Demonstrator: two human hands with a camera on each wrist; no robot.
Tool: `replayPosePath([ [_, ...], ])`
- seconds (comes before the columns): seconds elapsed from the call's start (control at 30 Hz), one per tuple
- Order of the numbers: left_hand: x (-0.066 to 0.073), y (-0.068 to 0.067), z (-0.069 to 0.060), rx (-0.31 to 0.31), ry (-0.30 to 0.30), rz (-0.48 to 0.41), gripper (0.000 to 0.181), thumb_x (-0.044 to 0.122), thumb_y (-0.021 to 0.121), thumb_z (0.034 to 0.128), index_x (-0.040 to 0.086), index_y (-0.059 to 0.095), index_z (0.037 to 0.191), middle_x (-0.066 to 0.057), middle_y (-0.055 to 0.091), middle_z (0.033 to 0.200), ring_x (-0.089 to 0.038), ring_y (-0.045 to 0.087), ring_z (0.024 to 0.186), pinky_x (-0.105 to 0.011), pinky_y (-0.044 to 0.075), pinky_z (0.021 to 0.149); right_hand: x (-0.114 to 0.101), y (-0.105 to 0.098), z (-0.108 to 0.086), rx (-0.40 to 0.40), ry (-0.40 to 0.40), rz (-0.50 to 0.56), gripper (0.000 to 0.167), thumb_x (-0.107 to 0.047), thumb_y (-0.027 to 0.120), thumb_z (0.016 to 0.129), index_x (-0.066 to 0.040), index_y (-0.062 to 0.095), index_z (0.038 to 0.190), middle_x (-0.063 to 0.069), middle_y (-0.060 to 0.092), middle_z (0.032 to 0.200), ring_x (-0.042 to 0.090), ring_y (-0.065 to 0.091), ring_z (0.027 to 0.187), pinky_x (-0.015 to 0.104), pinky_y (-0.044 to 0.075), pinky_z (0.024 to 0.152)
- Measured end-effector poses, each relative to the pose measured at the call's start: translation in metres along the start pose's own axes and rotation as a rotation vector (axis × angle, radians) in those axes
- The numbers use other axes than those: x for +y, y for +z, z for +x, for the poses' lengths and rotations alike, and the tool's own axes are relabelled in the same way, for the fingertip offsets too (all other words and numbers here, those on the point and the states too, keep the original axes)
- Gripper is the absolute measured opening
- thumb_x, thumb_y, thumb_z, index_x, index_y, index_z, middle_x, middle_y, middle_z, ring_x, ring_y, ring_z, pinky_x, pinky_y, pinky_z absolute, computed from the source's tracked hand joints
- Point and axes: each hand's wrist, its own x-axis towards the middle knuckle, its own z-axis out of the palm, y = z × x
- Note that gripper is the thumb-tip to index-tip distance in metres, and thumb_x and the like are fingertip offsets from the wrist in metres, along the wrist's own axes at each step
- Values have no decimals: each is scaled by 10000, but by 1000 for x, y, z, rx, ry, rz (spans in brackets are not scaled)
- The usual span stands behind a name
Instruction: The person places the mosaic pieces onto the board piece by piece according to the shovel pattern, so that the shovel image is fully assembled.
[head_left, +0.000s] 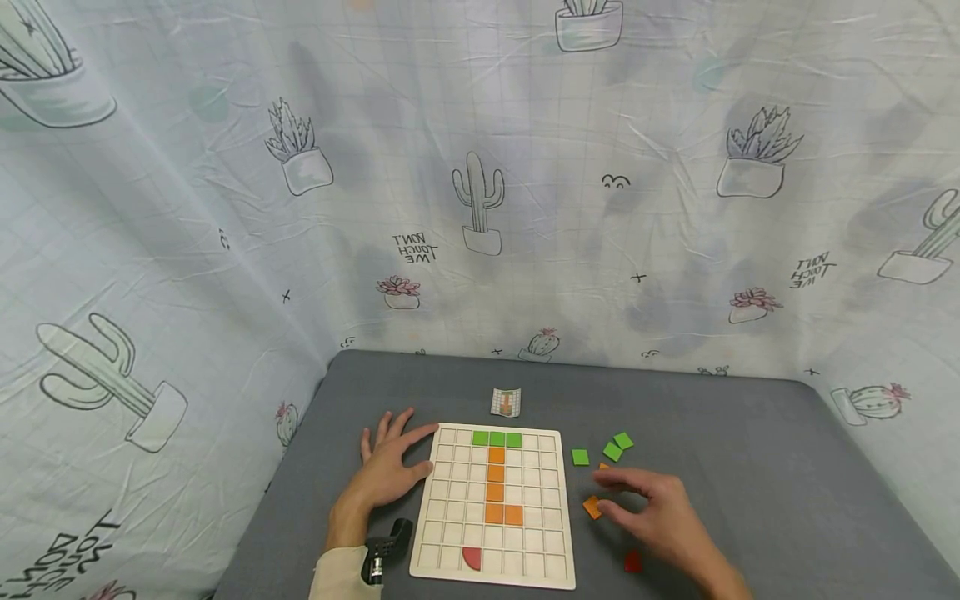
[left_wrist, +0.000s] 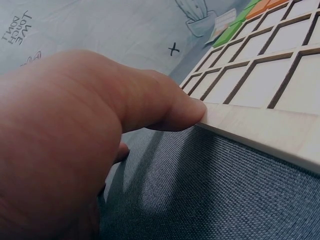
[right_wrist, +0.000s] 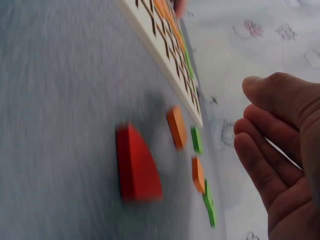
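The left hand (head_left: 392, 471), spread, touches the left edge of the pale wooden grid board (head_left: 536, 499); to its right, the right hand (head_left: 654, 510), thumb and fingers parted, hovers near an orange square tile (head_left: 591, 507).

A flat, gridded board (head_left: 540, 500) holds three green squares (head_left: 497, 439), five orange squares (head_left: 496, 474), one red quarter-circle (head_left: 472, 557).
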Motion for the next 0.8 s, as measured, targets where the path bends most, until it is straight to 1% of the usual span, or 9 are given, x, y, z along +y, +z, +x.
replayPosePath([
  [0.07,0,0,0,6,5,-2,603,166,790,935,223,673,1523,-227,326,1774,-555,70,1674,-787,-106,1258,5,-6,-2,10,11,-5,416,-11,978,760,-114,843,1140,-41,849,1073,29,791,985,73,557,897],
  [0.17,1,0,0,17,17,-5,598,157,795,926,214,683,1511,-241,339,1763,-573,81,1665,-801,-98,1248,11,-15,-4,16,37,-11,432,-7,979,758,-103,838,1155,-6,852,1067,80,808,944,59,546,900],
  [0.3,1,-1,0,10,10,-6,599,158,792,937,224,675,1521,-229,325,1774,-559,68,1672,-787,-106,1256,16,-26,-7,26,62,-41,423,-11,975,764,-100,836,1153,17,851,1053,134,813,908,48,541,882],
  [0.4,0,0,0,-2,-3,1,604,163,790,947,235,664,1533,-212,310,1785,-544,57,1680,-774,-110,1264,20,-32,-8,37,66,-50,413,-19,973,772,-99,837,1154,27,852,1052,134,814,913,49,543,880],
  [0.67,-1,0,0,-14,-2,-6,610,152,789,947,219,657,1539,-221,305,1784,-554,43,1678,-783,-122,1256,30,-36,-8,60,67,-61,403,-34,975,780,-114,840,1151,12,854,1047,118,815,916,52,543,882],
  [0.8,-1,0,0,-13,-2,-4,608,157,786,951,219,654,1541,-219,301,1787,-552,39,1679,-780,-127,1259,33,-33,-6,43,105,-84,386,-72,974,798,-118,839,1157,-16,853,1057,109,812,931,123,594,853],
])
